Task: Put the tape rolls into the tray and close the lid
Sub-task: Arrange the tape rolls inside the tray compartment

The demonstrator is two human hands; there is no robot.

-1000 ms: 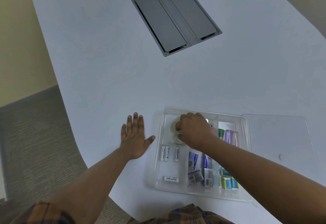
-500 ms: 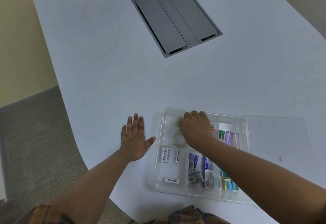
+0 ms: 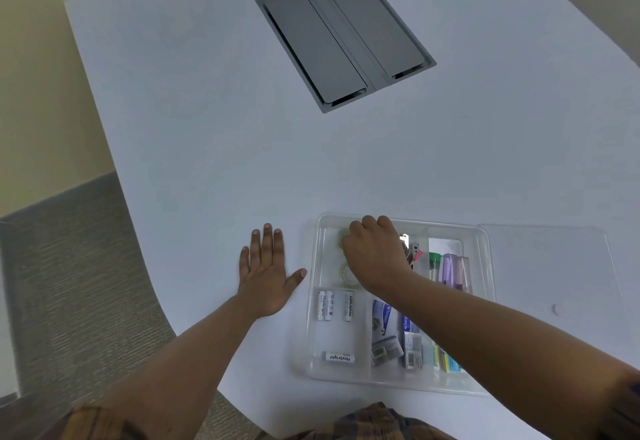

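Note:
A clear plastic tray (image 3: 313, 301) with compartments sits on the white table near the front edge. In its far left compartment lie two clear tape rolls: one (image 3: 347, 274) nearer me, free of the hand, and one (image 3: 342, 238) at the far end. My right hand (image 3: 375, 254) reaches into that compartment, fingers curled around the far roll, which is mostly hidden. My left hand (image 3: 265, 275) lies flat on the table just left of the tray, fingers spread. The clear lid (image 3: 554, 266) lies flat on the table to the tray's right.
Other tray compartments hold batteries (image 3: 332, 305), small boxes (image 3: 386, 335), clips and highlighters (image 3: 450, 268). A grey cable hatch (image 3: 343, 37) is set into the table farther back. The table's curved edge runs at the left, with carpet (image 3: 69, 283) below.
My right hand has moved a little toward the tray's far end with one roll, uncovering the nearer roll. The left hand has stayed put.

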